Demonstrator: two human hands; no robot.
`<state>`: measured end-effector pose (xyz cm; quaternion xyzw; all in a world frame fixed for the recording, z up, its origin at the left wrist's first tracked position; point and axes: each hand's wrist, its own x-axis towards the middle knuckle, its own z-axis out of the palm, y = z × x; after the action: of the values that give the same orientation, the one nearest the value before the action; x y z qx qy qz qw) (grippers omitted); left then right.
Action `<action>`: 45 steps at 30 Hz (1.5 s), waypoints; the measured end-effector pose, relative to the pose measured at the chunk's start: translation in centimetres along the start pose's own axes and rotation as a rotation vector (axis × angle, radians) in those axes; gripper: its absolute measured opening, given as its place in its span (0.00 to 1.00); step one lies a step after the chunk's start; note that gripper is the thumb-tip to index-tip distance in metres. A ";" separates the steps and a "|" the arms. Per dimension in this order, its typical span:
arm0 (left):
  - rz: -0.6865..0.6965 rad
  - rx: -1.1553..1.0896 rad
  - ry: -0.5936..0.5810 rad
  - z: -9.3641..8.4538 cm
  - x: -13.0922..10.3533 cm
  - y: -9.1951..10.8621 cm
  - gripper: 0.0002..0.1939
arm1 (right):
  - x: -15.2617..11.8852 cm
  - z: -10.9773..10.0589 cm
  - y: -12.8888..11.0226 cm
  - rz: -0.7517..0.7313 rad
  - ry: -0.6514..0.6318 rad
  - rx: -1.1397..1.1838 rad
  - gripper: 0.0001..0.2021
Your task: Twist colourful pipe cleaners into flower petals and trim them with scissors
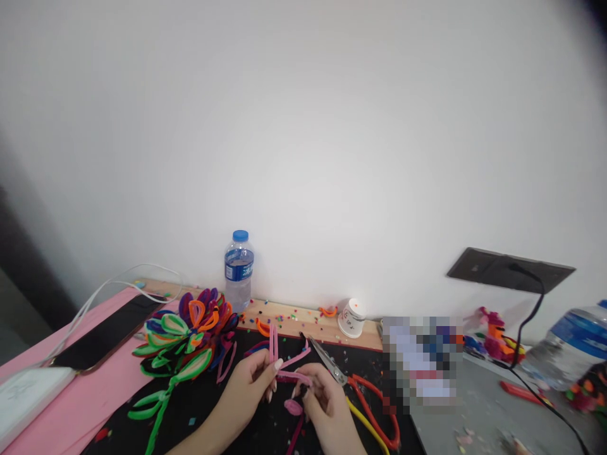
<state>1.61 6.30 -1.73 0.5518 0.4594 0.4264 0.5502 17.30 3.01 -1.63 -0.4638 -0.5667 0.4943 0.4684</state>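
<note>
Pink pipe cleaners are bent into narrow loops and a strip between my two hands, above a black mat. My left hand pinches them between thumb and fingers. From the other side, my right hand closes its fingertips on the pink strip's end. Under the hands hangs a small pink oval piece near a dark pink stem. To the left lies a multicoloured pipe-cleaner flower with a green stem and leaves. Scissors with orange-red handles rest just right of my right hand.
A water bottle and an upside-down paper cup stand along the wall. At left are a phone, a white power bank and cables. A black cord runs from the wall socket past a large bottle.
</note>
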 end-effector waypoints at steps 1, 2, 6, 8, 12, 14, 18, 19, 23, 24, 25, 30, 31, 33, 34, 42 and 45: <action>0.002 -0.001 -0.002 0.0 0.0 -0.1 0.19 | -0.1 0.1 -0.1 -0.005 0.002 -0.025 0.08; 0.002 0.001 -0.002 0.0 0.0 -0.1 0.19 | -0.1 0.1 0.0 -0.003 0.012 -0.049 0.08; -0.002 0.017 -0.018 0.0 0.0 -0.5 0.17 | -0.1 -0.2 0.6 0.005 0.071 -0.118 0.10; -0.004 0.017 -0.028 0.1 -0.1 -0.7 0.17 | -0.1 -0.4 0.8 -0.011 0.084 -0.136 0.12; -0.006 0.031 -0.046 0.0 0.0 -0.9 0.17 | 0.0 -0.5 0.9 -0.054 0.114 -0.138 0.08; -0.002 0.037 -0.052 0.0 0.0 -0.9 0.17 | 0.0 -0.5 0.8 -0.046 0.121 -0.143 0.07; -0.009 0.038 -0.044 -0.1 0.1 -0.6 0.17 | 0.2 -0.4 0.8 -0.032 0.123 -0.161 0.02; -0.012 0.037 -0.041 0.0 0.1 -0.5 0.17 | 0.2 -0.4 0.8 -0.033 0.120 -0.177 0.02; -0.010 0.038 -0.040 0.0 0.0 -0.3 0.17 | 0.1 -0.5 1.0 -0.058 0.118 -0.255 0.04; -0.008 0.040 -0.041 0.0 0.0 -0.3 0.18 | 0.0 -0.5 1.0 -0.065 0.121 -0.262 0.04; -0.007 0.042 -0.042 0.0 0.0 -0.3 0.18 | 0.0 -0.5 1.1 -0.070 0.122 -0.265 0.04; -0.002 0.037 -0.056 -0.1 0.1 -0.7 0.17 | 0.0 -0.6 1.0 -0.078 0.146 -0.269 0.06; -0.004 0.033 -0.058 -0.1 0.1 -0.8 0.17 | 0.0 -0.7 1.0 -0.078 0.151 -0.259 0.06; -0.002 0.027 -0.059 -0.1 0.2 -0.9 0.17 | 0.1 -0.7 1.0 -0.076 0.145 -0.235 0.06; 0.002 0.026 -0.059 0.0 0.2 -0.9 0.17 | 0.1 -0.7 1.1 -0.075 0.140 -0.224 0.06; -0.002 0.013 -0.064 -0.1 0.3 -1.2 0.18 | 0.2 -0.5 1.2 -0.039 0.141 -0.207 0.05; -0.004 0.003 -0.063 -0.1 0.2 -1.3 0.18 | 0.2 -0.4 1.1 -0.014 0.149 -0.165 0.05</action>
<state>1.54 6.51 -3.03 0.5648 0.4435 0.4069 0.5646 17.75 3.33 -2.66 -0.5324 -0.5721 0.4068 0.4730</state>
